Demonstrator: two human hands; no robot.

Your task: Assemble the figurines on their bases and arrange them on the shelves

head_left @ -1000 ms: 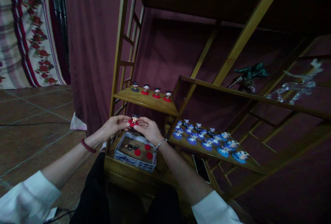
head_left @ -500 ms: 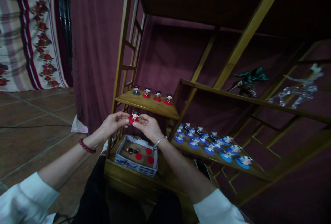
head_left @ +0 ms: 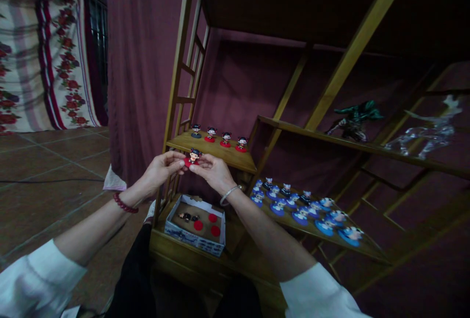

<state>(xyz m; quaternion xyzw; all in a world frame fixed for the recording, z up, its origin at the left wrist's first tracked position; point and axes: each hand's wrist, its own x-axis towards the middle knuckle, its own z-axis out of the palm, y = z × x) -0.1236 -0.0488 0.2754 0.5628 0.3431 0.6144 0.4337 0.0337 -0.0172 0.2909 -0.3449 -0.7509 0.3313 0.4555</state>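
Observation:
Between my two hands is a small black-haired figurine (head_left: 195, 154) on a round red base. My left hand (head_left: 163, 171) pinches the base from the left, and my right hand (head_left: 215, 172) grips it from the right. The figurine is upright, just in front of a small wooden shelf (head_left: 205, 147). On that shelf stands a row of several similar figurines (head_left: 226, 138), most on red bases and the leftmost on a dark one. Below my hands sits an open cardboard box (head_left: 194, 244) with three red discs (head_left: 215, 231) and small dark figurine pieces (head_left: 187, 216) inside.
On the lower right shelf stand several blue-based and dark figurines (head_left: 301, 214). Higher up are a green-and-brown sculpture (head_left: 356, 119) and a clear glass animal (head_left: 428, 132). A lattice side post (head_left: 176, 73) rises at the left, near a purple curtain (head_left: 139, 73).
Both hands have lifted the figurine slightly, closer to the shelf edge. The view has shifted a little, and my grip on the base stays the same.

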